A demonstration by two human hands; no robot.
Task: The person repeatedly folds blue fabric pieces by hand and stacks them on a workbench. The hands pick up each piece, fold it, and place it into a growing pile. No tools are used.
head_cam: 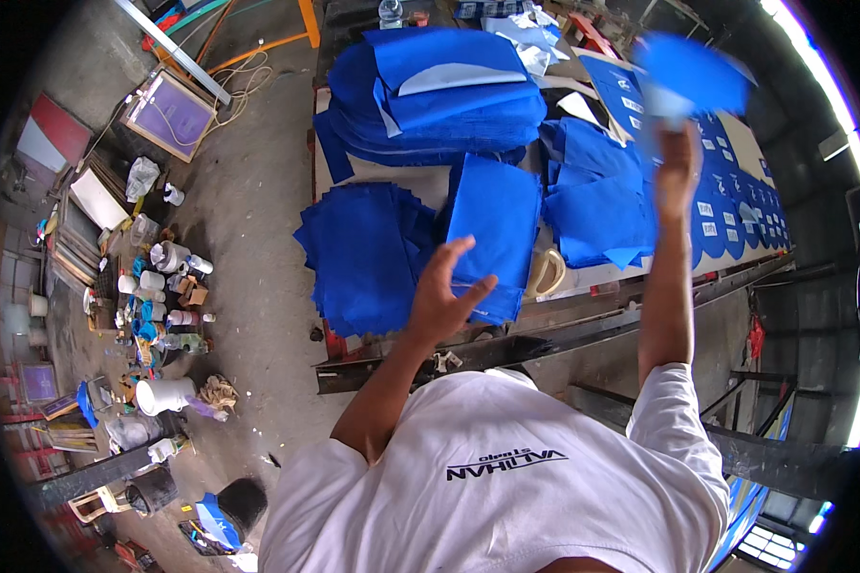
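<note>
My right hand (677, 161) is raised over the right part of the table, gripping a blue fabric piece (695, 75) that is blurred and shows a paler underside. My left hand (448, 294) has its fingers apart above the near end of a stack of blue rectangular fabric pieces (498, 215); whether it touches the stack is unclear. Left of that stack lies a wider, uneven stack of blue fabric (362, 251). Behind them rises a tall pile of blue pieces with rounded ends (437, 107). More blue pieces (598, 218) lie to the right, beside a roll of tape (547, 272).
Printed blue pieces (724, 193) cover the table's right part. A clear plastic container (390, 13) stands at the far edge. A dark metal rail (580, 336) runs along the near edge. Buckets and bottles (165, 394) crowd the floor at left.
</note>
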